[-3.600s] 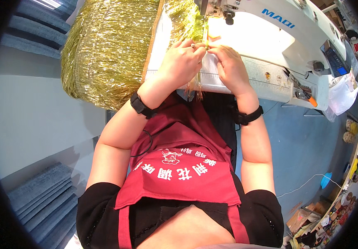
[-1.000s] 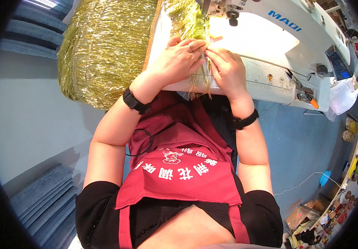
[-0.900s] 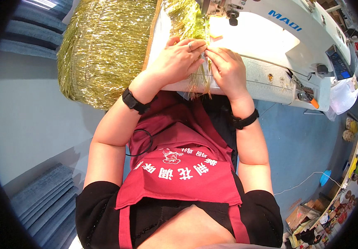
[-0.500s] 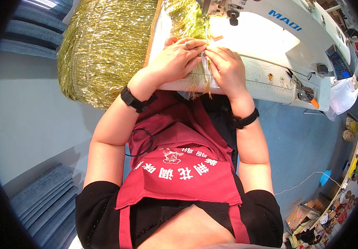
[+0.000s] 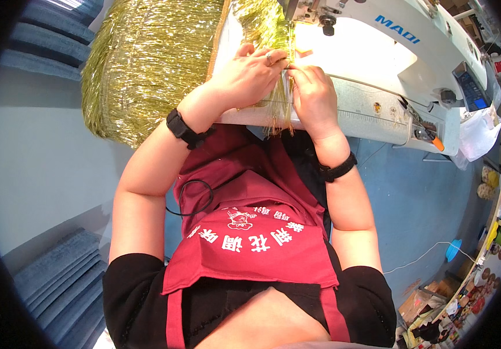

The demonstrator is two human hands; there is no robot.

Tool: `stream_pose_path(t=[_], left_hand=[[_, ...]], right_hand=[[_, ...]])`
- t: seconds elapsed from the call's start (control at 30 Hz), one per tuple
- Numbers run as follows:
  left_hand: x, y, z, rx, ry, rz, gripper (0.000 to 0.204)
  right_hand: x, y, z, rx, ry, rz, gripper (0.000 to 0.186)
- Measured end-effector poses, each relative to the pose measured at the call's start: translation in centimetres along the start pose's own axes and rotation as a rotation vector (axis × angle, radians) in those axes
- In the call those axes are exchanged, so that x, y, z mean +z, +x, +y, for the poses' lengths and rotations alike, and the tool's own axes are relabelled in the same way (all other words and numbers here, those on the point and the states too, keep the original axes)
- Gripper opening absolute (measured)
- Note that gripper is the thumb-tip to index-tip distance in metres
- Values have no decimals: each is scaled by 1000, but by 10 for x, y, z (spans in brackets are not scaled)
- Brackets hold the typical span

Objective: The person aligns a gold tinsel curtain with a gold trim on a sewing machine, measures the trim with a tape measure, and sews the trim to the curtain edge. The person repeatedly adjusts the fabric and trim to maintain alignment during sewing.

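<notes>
A strip of gold-green tinsel fringe (image 5: 265,26) runs under the head of a white sewing machine (image 5: 381,29). My left hand (image 5: 253,78) lies over the strip just in front of the needle area, its fingertips pinched on the fringe edge. Meeting it there, my right hand (image 5: 315,99) has thumb and index finger closed on the same edge. Loose strands hang between the two hands to the front of the machine bed (image 5: 358,107). The fingers hide the exact spot they grip. To the left, a large fabric piece covered in tinsel rows (image 5: 151,64) drapes over the table.
Small scissors or snips with an orange handle (image 5: 436,142) lie at the bed's right end. A control panel (image 5: 471,87) is on the machine's right, beside a white plastic bag (image 5: 480,131). Stacked blue-grey fabric (image 5: 67,288) sits lower left. Cluttered shelving lines the far right.
My left hand has shifted slightly upward and its fingers have drawn in more. The right hand's fingers have curled more tightly at the fringe edge, and the hand has moved slightly left.
</notes>
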State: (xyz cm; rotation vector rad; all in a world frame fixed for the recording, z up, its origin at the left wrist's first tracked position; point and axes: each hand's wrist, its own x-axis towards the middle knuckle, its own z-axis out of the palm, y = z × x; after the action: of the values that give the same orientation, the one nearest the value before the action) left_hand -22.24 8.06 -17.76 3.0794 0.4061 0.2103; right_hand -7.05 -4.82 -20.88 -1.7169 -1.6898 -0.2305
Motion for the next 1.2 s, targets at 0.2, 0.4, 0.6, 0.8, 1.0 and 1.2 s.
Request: stream_pose_path(t=[0.2,0.4,0.6,0.8,1.0,1.2], left_hand=[[-10,7,-7,96,114,80,37],[-13,15,-10,103,128,-54,41],[-18,23,-15,162,192,-123,45],[-19,22,-15,163,199,-117,46],[-20,24,-15,115,219,-162,49],[-18,27,-22,120,242,-157,49]], right_hand=[[2,-1,-3,12,-27,1,18],[7,3,-3,37,-54,21,18],[12,5,-2,-1,-121,46,17],[13,9,6,-13,-82,79,15],[17,15,8,-12,-83,86,13],[18,17,7,-7,-102,79,13]])
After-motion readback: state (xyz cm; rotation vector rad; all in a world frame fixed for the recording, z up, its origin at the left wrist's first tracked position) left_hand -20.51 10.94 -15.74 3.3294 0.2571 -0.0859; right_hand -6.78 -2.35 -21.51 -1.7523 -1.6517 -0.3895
